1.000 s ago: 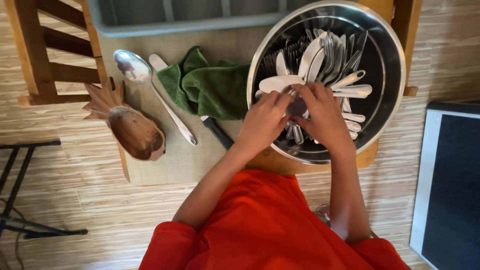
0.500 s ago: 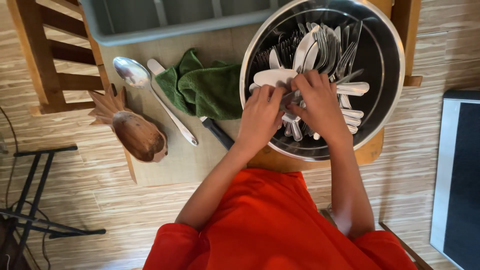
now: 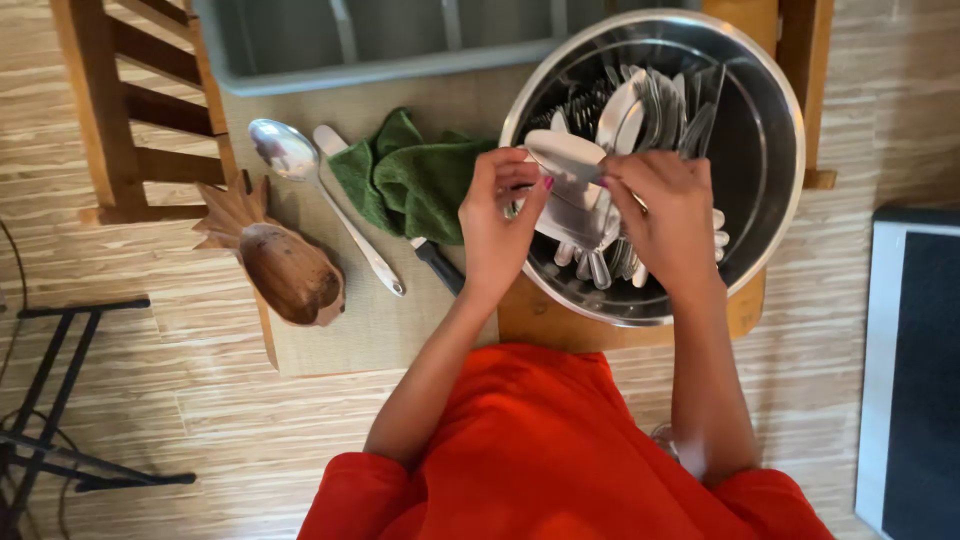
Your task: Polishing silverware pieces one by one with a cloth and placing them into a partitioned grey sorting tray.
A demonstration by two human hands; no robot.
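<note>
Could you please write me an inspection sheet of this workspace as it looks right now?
Surface: small wooden table, beige mat on top.
Job's things: steel bowl full of cutlery; white utensil lifted above it.
Clutter: green cloth, large spoon, pineapple-shaped wooden dish, grey tray.
Grippers: left hand and right hand both grip the white utensil.
Cables: thin cable at far left floor.
Surroundings: wooden chair, black metal stand, plank floor.

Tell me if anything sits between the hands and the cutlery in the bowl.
Nothing visible does. The left hand and right hand are already in the bowl, both on a white utensil above the cutlery.
</note>
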